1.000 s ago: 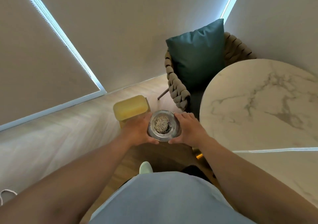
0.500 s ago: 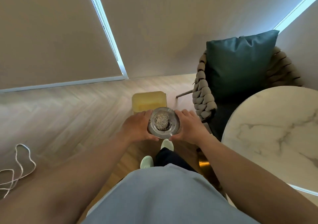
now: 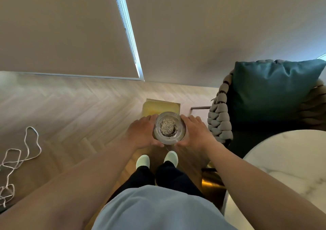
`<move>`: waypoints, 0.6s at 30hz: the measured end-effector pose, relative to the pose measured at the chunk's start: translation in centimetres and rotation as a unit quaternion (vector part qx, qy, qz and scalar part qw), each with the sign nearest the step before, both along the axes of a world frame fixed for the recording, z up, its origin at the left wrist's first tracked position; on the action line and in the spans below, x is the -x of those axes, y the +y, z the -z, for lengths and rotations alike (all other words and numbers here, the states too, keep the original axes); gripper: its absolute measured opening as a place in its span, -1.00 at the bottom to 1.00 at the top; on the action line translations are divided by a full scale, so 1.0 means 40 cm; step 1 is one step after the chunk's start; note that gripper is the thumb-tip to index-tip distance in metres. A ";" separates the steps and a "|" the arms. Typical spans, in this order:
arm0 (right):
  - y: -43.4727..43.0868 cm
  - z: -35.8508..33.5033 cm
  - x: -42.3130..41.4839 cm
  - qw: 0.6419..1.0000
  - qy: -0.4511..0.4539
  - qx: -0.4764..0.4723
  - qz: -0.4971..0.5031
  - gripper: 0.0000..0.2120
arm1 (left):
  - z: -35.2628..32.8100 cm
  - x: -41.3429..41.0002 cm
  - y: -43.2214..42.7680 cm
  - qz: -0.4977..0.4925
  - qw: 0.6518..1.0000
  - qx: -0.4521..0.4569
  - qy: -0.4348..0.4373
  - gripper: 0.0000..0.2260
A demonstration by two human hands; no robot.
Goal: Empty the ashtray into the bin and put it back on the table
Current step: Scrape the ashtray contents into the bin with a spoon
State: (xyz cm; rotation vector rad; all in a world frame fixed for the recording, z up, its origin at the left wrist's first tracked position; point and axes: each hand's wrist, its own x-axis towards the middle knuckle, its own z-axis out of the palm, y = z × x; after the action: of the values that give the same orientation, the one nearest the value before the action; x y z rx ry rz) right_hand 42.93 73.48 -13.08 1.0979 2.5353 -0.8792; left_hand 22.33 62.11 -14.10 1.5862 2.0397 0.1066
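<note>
Ashtray (image 3: 168,128) kept cupped between left hand (image 3: 141,134) and right hand (image 3: 195,132); bin (image 3: 161,107) seen closer than before; table (image 3: 291,162) pushed farther right

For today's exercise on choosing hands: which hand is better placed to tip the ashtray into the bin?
Neither clearly: left hand and right hand both grip the level ashtray just short of the yellow bin.

Both hands hold a round glass ashtray (image 3: 169,128) level: the left hand (image 3: 141,134) and the right hand (image 3: 195,132) at its sides. Grey ash fills its middle. A yellow bin (image 3: 159,107) stands on the wooden floor (image 3: 79,109) behind it, the marble bench (image 3: 291,162) at right.
</note>
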 end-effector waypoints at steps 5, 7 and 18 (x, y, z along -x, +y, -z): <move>0.017 0.055 0.035 1.000 -0.017 0.007 0.003 0.07 | 0.049 0.034 0.020 0.005 1.000 0.010 -0.006 -0.03; 0.020 0.080 0.050 1.000 -0.022 0.009 0.006 0.08 | 0.070 0.052 0.031 0.011 1.000 0.014 -0.010 -0.03; 0.026 0.268 0.121 0.995 0.024 0.065 0.076 -0.02 | 0.256 0.134 0.076 0.026 0.999 0.026 -0.022 -0.05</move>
State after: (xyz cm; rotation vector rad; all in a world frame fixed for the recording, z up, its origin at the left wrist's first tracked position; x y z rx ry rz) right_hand 38.09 74.54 -23.79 1.2562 2.4165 -1.1059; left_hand 16.98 65.15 -24.34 1.5908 1.9517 0.0684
